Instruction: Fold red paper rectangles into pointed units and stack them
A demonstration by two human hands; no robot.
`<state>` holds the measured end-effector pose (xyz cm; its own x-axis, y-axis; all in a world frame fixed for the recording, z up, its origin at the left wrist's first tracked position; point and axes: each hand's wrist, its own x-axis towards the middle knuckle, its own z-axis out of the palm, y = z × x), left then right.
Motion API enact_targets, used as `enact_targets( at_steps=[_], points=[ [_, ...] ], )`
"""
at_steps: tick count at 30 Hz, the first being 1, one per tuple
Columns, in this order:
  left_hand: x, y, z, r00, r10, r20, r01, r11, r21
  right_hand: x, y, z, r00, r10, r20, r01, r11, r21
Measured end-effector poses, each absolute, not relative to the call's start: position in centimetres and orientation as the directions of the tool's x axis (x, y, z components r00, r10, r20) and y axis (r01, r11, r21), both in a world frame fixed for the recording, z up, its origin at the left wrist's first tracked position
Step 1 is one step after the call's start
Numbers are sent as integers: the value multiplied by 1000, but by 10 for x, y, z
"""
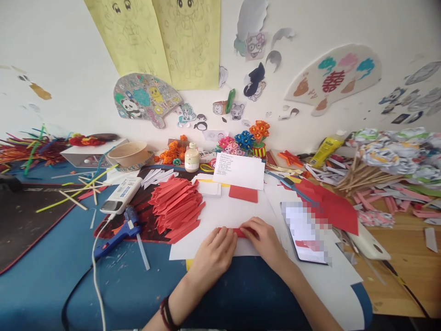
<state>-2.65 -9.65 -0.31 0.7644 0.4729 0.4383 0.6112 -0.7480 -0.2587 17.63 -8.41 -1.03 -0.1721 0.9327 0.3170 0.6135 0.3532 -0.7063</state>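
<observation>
A small folded strip of red paper (238, 232) lies on white paper (220, 214) near the table's front edge. The fingers of my left hand (215, 250) press together on its left part. At its right end, my right hand (263, 236) pinches it between thumb and fingers. Behind my hands sits a red paper rectangle (243, 193), with a handwritten white card (239, 172) beyond it. A large heap of folded red paper pieces (177, 207) is to the left of my hands.
A blue glue gun (119, 236) and a white power strip (121, 195) with a cable lie left. A phone (305, 234) rests right, near red sheets (330, 207). Farther back are a bottle (192, 158), a bowl (127, 153) and paper flowers (244, 141).
</observation>
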Motion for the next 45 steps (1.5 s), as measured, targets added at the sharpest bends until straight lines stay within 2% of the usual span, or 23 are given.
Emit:
enact_targets(
  at_steps=[3, 7, 11, 18, 26, 37, 45],
  points=[
    [-26, -99, -11, 758, 511, 404, 629, -737, -248, 176, -88, -11, -155, 915, 372, 660, 376, -650],
    [-26, -97, -16, 750, 544, 376, 642, -736, -215, 168, -107, -13, -124, 835, 536, 783, 414, -464],
    [-25, -97, -16, 739, 564, 367, 655, -730, -196, 154, -131, -20, -248, 771, 586, 806, 500, -316],
    [-26, -100, -14, 726, 535, 432, 660, -719, -217, 150, -140, -33, -245, 822, 514, 836, 448, -317],
    [-27, -101, -19, 707, 544, 452, 665, -729, -162, 150, -140, -36, -254, 816, 520, 851, 443, -280],
    [-28, -103, -21, 722, 539, 434, 660, -725, -197, 147, -141, -36, -302, 756, 581, 905, 419, -74],
    [-27, -102, -23, 744, 556, 371, 653, -723, -225, 143, -140, -38, -294, 753, 589, 917, 397, -50]
  ],
)
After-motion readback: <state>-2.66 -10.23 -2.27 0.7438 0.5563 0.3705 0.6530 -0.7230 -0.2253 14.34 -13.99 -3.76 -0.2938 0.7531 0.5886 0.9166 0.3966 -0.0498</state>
